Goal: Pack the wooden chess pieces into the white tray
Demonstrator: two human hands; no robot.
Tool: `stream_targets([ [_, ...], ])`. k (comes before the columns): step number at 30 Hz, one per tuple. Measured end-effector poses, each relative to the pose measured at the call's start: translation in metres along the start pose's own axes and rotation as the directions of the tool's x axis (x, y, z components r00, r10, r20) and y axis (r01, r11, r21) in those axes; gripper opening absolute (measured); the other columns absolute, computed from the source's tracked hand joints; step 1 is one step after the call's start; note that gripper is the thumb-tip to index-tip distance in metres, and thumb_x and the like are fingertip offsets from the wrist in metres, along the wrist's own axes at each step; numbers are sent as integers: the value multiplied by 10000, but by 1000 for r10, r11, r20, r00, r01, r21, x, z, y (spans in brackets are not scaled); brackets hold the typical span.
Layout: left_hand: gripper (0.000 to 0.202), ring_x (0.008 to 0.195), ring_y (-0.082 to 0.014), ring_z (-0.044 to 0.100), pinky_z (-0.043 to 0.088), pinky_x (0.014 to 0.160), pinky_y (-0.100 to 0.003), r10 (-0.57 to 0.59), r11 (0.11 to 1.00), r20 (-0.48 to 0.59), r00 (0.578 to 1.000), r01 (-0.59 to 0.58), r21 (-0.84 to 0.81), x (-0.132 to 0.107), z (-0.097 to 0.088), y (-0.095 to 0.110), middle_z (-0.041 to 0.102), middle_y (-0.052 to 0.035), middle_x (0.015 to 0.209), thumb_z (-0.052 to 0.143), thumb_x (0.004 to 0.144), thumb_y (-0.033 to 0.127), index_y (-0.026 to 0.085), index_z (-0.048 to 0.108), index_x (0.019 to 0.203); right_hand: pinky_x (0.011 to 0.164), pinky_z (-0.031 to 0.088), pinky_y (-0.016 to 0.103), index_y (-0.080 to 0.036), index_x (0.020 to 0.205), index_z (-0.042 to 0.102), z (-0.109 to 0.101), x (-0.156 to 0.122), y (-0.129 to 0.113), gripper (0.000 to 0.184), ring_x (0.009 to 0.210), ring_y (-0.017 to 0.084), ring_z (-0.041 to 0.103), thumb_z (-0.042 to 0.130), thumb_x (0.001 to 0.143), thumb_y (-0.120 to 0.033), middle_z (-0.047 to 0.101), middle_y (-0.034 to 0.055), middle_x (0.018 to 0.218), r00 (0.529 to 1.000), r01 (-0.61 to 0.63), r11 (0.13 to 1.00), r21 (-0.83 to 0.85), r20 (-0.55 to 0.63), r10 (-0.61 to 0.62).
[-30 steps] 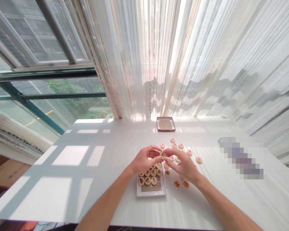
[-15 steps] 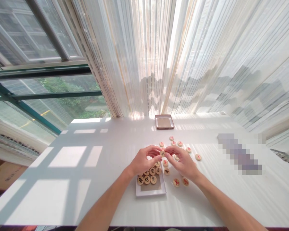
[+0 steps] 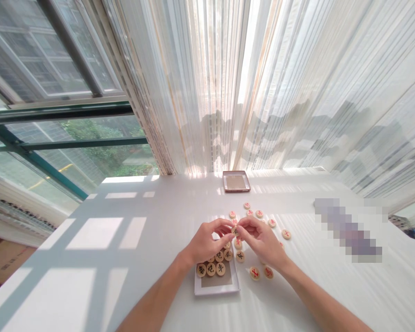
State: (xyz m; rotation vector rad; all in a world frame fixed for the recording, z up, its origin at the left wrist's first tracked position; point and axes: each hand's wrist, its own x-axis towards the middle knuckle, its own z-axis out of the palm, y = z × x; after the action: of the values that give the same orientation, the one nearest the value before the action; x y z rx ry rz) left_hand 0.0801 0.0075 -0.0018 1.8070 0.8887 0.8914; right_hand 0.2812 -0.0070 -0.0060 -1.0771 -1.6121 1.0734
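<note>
My left hand (image 3: 205, 242) and my right hand (image 3: 261, 240) meet above the white table (image 3: 124, 258), both pinching one round wooden chess piece (image 3: 234, 230) with a black character. Under my left hand lies a shallow white tray (image 3: 216, 287) holding several black-marked pieces (image 3: 210, 269). Loose red-marked pieces (image 3: 254, 273) lie on the table around my right hand, with more (image 3: 259, 214) farther back.
A small square brown-rimmed lid or box (image 3: 236, 181) sits at the table's far edge, by the sheer curtains (image 3: 263, 92). A blurred patch (image 3: 349, 230) covers something at the right. A window (image 3: 55, 92) fills the left.
Both hands keep the same pinch on the piece. The view has shifted slightly, so hands and tray appear a little lower in the picture.
</note>
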Motion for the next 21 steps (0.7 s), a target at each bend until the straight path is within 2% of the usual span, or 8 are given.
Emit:
stream_targets([
  [7, 242, 877, -189, 708, 570, 805, -318, 39, 999, -18, 999, -38, 14, 0, -2, 2, 744, -61, 977, 621, 925, 305, 204, 668, 1140, 792, 615, 353, -229, 1001, 617, -1, 0, 0, 246, 884, 215, 711, 610, 926, -463, 709, 56, 961, 997, 4, 998, 58, 76, -9],
  [13, 212, 872, -178, 702, 570, 798, -302, 45, 999, -54, 998, -45, 5, 2, -2, 0, 728, -57, 976, 638, 906, 275, 194, 645, 1102, 888, 601, 362, -229, 1062, 617, 0, 1, 2, 231, 944, 210, 707, 658, 906, -394, 700, 55, 1020, 995, 23, 995, 95, 90, -32],
  [21, 182, 815, -185, 719, 573, 768, -303, -1, 1000, -109, 994, -1, -21, 1, 1, -4, 745, -49, 875, 668, 890, 314, 182, 640, 1012, 864, 612, 356, -226, 1089, 632, 6, -1, 4, 218, 929, 204, 714, 653, 914, -354, 712, 56, 1014, 993, 51, 994, 97, 105, -61],
])
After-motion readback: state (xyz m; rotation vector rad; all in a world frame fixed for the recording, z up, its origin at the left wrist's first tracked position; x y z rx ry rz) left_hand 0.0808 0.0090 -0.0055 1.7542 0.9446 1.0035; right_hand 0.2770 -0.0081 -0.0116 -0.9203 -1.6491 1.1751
